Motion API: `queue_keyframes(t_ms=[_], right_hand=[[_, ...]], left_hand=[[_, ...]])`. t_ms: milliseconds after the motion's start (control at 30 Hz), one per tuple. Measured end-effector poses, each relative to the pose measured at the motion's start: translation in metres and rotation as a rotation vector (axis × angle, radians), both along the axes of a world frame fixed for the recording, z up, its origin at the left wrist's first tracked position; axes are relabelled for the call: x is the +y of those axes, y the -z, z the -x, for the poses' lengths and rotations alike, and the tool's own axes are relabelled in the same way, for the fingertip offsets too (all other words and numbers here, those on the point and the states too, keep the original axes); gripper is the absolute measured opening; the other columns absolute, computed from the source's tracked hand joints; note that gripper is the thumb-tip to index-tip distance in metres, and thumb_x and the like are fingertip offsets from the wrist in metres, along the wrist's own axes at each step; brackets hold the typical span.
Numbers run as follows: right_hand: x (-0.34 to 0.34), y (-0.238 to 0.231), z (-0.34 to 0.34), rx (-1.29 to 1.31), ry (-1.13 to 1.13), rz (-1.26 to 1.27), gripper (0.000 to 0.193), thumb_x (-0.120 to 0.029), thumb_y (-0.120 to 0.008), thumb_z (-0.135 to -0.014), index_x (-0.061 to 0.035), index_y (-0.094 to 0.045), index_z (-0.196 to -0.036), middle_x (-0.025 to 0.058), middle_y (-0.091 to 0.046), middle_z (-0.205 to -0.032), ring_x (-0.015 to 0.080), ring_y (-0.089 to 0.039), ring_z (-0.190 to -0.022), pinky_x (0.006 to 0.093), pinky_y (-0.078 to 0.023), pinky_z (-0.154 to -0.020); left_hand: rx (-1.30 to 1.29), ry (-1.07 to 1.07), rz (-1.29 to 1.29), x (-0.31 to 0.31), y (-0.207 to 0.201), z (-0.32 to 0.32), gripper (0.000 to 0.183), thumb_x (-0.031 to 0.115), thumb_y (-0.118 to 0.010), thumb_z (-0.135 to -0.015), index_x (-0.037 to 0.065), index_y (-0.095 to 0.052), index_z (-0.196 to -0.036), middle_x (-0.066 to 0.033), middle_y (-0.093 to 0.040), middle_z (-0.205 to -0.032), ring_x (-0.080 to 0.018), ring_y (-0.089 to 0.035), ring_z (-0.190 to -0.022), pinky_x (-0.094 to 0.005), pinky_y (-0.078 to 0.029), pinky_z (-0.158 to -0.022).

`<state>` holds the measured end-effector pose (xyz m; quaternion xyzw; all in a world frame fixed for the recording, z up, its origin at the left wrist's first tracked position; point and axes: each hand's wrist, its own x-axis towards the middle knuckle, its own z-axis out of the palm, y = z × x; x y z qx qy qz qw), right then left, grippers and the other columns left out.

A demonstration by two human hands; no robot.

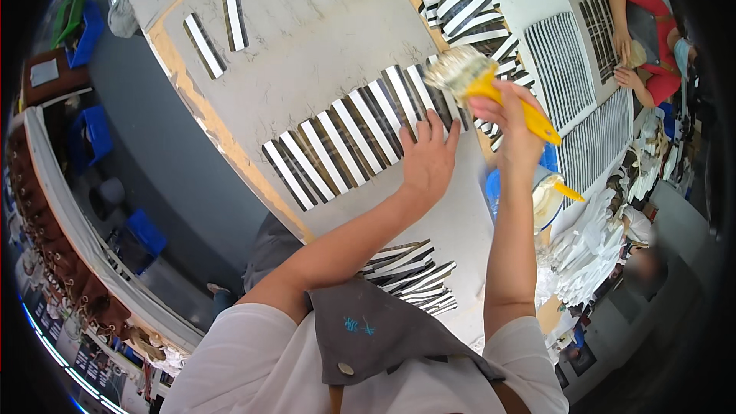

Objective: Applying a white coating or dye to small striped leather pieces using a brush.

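Observation:
A row of black-and-white strips (351,138) lies side by side on the grey table in front of me. My left hand (428,159) rests on the right part of this row, fingers stretched out and apart over the strips' near ends. In my right hand (515,116) is a wide paintbrush (540,121), gripped by its yellow handle. Its pale, paste-coated bristles are over the far right end of the row; whether they touch the strips I cannot tell. A blue-and-white bucket (549,201) of whitish paste stands beside my right forearm, with another yellow handle (569,192) sticking out.
Two loose strips (234,15) lie at the table's far left. Strips are heaped beyond the brush (464,4), and more (418,276) lie by my apron. Finished-looking striped panels (560,69) lie at right, where a co-worker in red (652,46) handles strips. Blue bins (90,134) stand left.

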<state>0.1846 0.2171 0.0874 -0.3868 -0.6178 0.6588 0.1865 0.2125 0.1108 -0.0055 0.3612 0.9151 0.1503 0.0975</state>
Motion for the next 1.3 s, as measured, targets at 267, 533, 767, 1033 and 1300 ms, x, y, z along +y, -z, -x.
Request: queue_keyframes(t_ms=[267, 533, 767, 1033, 1300], right_hand=[[0.009, 0.012, -0.038, -0.116, 0.017, -0.065, 0.018, -0.009, -0.051, -0.088, 0.0068, -0.057, -0.094, 0.0165, -0.063, -0.078, 0.0225, -0.065, -0.063, 0.0255, -0.053, -0.055], [0.019, -0.018, -0.053, -0.086, 0.047, -0.094, 0.019, -0.010, -0.050, -0.087, 0.0062, -0.057, -0.094, 0.0196, -0.063, -0.079, 0.0215, -0.064, -0.059, 0.0248, -0.052, -0.053], [0.051, -0.052, -0.106, 0.146, 0.288, -0.149, 0.027, -0.016, -0.048, -0.087, 0.0080, -0.054, -0.099, 0.0229, -0.062, -0.079, 0.0211, -0.061, -0.059, 0.0244, -0.050, -0.054], [0.063, -0.061, -0.178, 0.241, 0.532, -0.297, 0.028, -0.016, -0.048, -0.089, 0.0075, -0.053, -0.104, 0.0242, -0.062, -0.086, 0.0183, -0.062, -0.066, 0.0213, -0.049, -0.058], [0.049, -0.057, -0.188, 0.193, 0.601, -0.277, 0.028, -0.020, -0.048, -0.089, 0.0066, -0.055, -0.098, 0.0226, -0.062, -0.081, 0.0172, -0.059, -0.059, 0.0219, -0.046, -0.053]], left_hand=[[-0.036, 0.081, -0.142, -0.007, -0.002, 0.019, 0.044, 0.010, -0.055, -0.074, 0.005, -0.051, -0.117, -0.0202, -0.051, -0.109, -0.0273, -0.048, -0.092, -0.0372, -0.038, -0.080], [-0.050, 0.162, -0.355, -0.027, -0.005, 0.034, 0.035, 0.005, -0.059, -0.068, -0.001, -0.058, -0.103, -0.0145, -0.053, -0.096, -0.0260, -0.050, -0.082, -0.0349, -0.043, -0.073], [-0.410, -0.009, -0.733, -0.036, -0.056, 0.084, 0.017, 0.003, -0.056, -0.082, 0.003, -0.060, -0.099, -0.0112, -0.055, -0.102, -0.0237, -0.054, -0.088, -0.0320, -0.047, -0.070], [-0.191, 0.527, -0.996, 0.041, -0.094, 0.089, 0.019, 0.003, -0.060, -0.076, 0.003, -0.061, -0.095, -0.0083, -0.058, -0.102, -0.0224, -0.053, -0.089, -0.0302, -0.045, -0.076], [-0.044, 0.857, -0.560, 0.088, 0.028, 0.053, 0.022, 0.004, -0.059, -0.066, 0.004, -0.059, -0.088, -0.0049, -0.054, -0.084, -0.0219, -0.049, -0.089, -0.0299, -0.046, -0.074]])
